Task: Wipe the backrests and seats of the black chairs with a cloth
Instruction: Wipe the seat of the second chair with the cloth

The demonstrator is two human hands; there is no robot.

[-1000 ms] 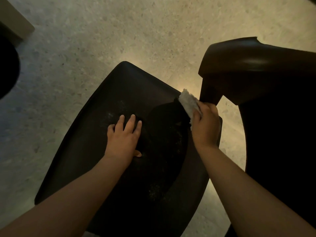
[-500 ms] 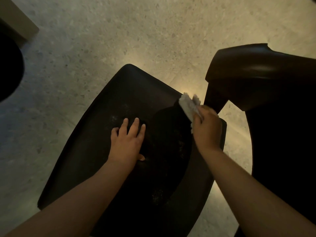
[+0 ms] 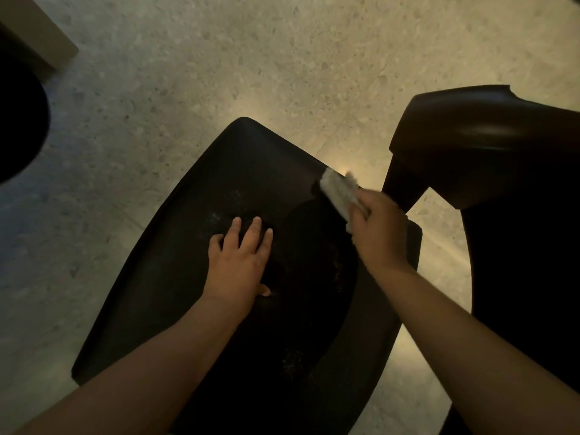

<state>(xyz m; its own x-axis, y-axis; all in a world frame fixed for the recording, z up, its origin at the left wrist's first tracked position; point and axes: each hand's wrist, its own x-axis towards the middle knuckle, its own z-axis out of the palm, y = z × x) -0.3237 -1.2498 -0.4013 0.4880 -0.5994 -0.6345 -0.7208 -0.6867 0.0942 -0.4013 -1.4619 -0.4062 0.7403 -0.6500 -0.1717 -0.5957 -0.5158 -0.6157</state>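
A black chair [image 3: 175, 277] fills the middle of the view, seen from above, its dark surface dotted with pale specks. My left hand [image 3: 240, 259] lies flat on it with the fingers straight. A pale folded cloth [image 3: 337, 191] is gripped in my right hand [image 3: 379, 230] and held against the chair's far right edge. Its far end sticks out past my fingers and looks blurred.
A second black chair [image 3: 489, 142] stands close on the right, its curved back right next to my right hand. Speckled stone floor [image 3: 188, 58] surrounds both. A dark round object [image 3: 18, 120] and a beige block [image 3: 40, 36] sit at the far left.
My right hand has slid the cloth a little further along the chair's right edge. My left hand stays flat in the same place on the chair.
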